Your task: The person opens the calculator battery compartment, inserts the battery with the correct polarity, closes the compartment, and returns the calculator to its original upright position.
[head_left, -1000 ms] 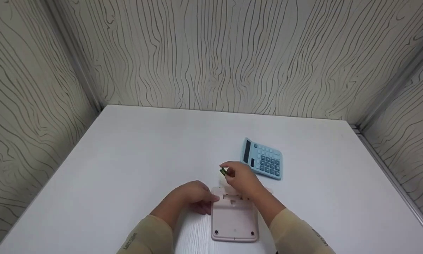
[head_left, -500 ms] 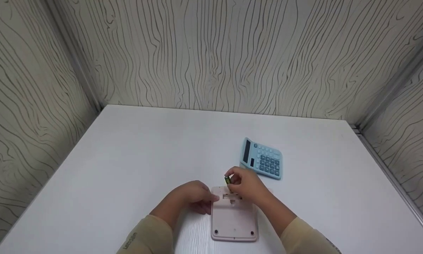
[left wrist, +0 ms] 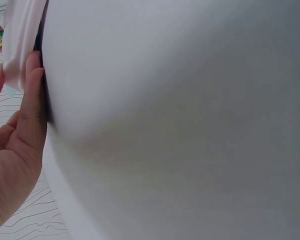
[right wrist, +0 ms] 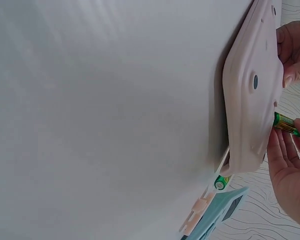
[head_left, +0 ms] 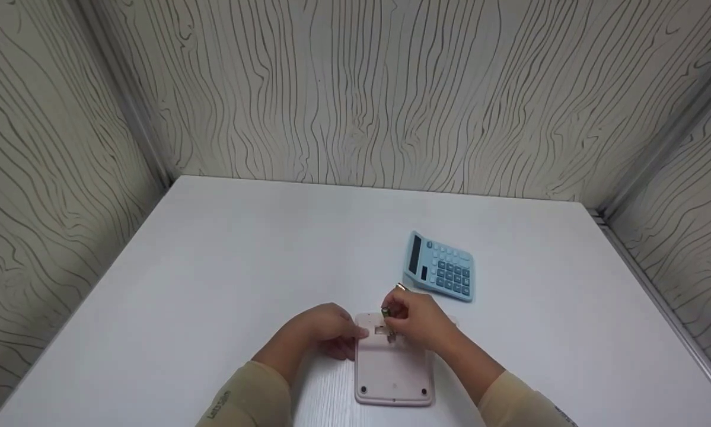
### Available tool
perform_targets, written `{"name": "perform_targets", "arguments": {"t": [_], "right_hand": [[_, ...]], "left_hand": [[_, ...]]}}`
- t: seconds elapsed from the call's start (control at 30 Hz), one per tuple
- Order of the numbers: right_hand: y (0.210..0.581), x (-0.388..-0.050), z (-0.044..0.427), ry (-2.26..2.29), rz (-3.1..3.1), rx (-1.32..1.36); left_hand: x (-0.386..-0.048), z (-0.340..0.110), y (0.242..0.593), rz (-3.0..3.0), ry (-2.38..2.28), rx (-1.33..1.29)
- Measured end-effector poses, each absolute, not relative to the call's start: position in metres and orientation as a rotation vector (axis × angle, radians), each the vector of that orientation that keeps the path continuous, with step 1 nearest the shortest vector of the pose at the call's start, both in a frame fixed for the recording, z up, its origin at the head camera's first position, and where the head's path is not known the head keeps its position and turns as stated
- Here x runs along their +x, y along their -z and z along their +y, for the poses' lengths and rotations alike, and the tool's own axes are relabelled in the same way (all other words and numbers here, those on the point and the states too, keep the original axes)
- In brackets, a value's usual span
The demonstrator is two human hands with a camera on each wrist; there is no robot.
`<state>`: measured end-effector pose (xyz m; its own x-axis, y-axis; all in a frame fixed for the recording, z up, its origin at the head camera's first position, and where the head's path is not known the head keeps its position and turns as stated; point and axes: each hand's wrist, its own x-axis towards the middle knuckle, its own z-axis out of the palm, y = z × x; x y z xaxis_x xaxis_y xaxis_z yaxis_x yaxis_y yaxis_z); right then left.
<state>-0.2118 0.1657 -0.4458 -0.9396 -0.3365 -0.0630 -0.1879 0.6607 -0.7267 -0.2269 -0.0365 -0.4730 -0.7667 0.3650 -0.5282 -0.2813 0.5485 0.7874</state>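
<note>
A pink calculator lies face down, its battery compartment uncovered near the far edge. My left hand grips its left edge, thumb on top and fingers along the side; the left wrist view shows those fingers against the rim. Over the compartment, my right hand pinches a green and gold battery between thumb and fingers, one end down at the opening. The right hand covers part of the compartment in the head view. In the right wrist view, a second green battery lies beyond the calculator.
A light blue calculator sits keys up on the white table, just beyond my right hand. A small pink battery cover lies beside it in the right wrist view. Patterned panels stand behind the table and at both sides.
My right hand has brought the battery toward me and slightly right, down to the compartment, tipping it more upright. The left hand and pink calculator have stayed put.
</note>
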Motion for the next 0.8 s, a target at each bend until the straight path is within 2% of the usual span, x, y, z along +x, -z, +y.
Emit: {"name": "perform_targets", "arguments": {"t": [0.43, 0.8], "right_hand": [[0.4475, -0.2111, 0.1658, 0.993, 2.723, -0.54], [0.4475, -0.2065, 0.1619, 0.656, 2.793, -0.826]], "left_hand": [[-0.2271, -0.0365, 0.4719, 2.103, -1.239, 0.057], [-0.2261, -0.0375, 0.472, 2.109, -1.246, 0.089]]}}
